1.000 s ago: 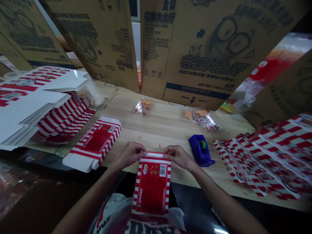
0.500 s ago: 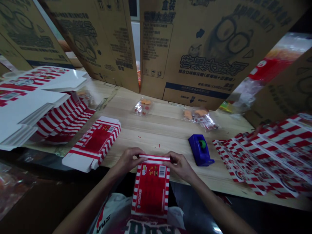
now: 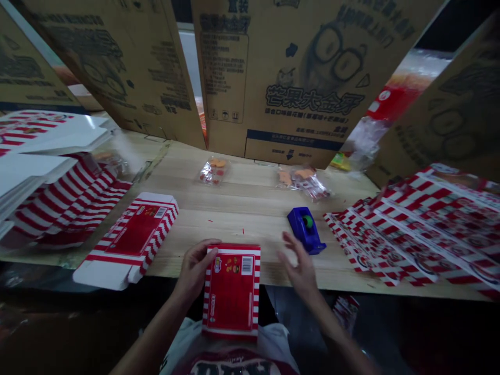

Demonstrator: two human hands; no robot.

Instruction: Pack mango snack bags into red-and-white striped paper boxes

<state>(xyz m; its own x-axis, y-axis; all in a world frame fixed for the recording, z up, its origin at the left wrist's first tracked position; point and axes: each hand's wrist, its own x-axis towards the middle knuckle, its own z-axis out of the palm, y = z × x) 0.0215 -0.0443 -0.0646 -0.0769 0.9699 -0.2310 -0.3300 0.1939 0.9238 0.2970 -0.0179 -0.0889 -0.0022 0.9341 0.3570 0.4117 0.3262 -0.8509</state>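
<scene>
A red box with striped white edges [image 3: 231, 291] stands in front of my body at the table's near edge. My left hand [image 3: 197, 265] grips its upper left corner, with the thumb on the printed face. My right hand [image 3: 299, 265] is off the box, fingers apart and nothing in them. Just beyond its fingertips sits a blue tape dispenser [image 3: 300, 229] with a green core. Left of my left hand lies a second red-and-white box [image 3: 135, 234], its near end flaps sticking out.
Flat striped cartons [image 3: 422, 224] are piled at the right, and more cartons [image 3: 50, 135] at the left. Small clear packets [image 3: 214, 171] lie on the wooden table [image 3: 234, 205], more packets [image 3: 304, 181] farther right. Tall cardboard sheets [image 3: 281, 78] wall off the back.
My right hand has let go of the box and moved right towards the tape dispenser. The box's top flap is now folded down. The view has shifted slightly right.
</scene>
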